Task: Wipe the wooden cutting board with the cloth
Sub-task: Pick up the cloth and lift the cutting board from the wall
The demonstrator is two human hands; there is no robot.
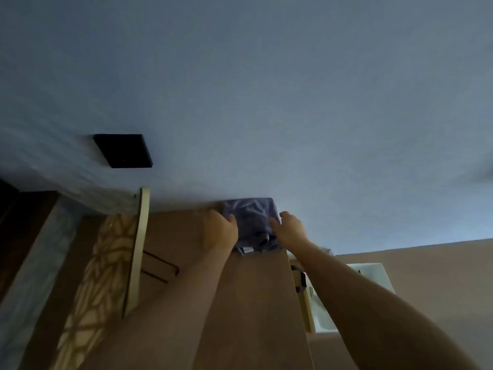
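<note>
We are looking steeply upward, so a pale blue-grey ceiling (266, 89) is filling most of the view. Both bare arms are reaching up toward a folded grey-blue terry cloth (252, 222), which is sitting at 6 o'clock of the frame centre, on the top edge of a tall brown wooden cabinet panel (248, 303), just beneath the ceiling line. The left hand (220, 231) is pressing against the 9 o'clock side of the cloth, thumb lying on the fabric; the right hand (289, 228) is gripping the 3 o'clock side, fingers curling onto it. Both hands are grasping the cloth between them. A small white label (246, 249) is showing at the cloth's 6 o'clock edge.

A black square ceiling fixture (124, 150) is sitting at 10 o'clock of the cloth, well apart from it. A cream vertical strip (137, 249) is standing at 8 o'clock, beside a patterned cream screen (93, 289). We cannot see any wooden cutting board.
</note>
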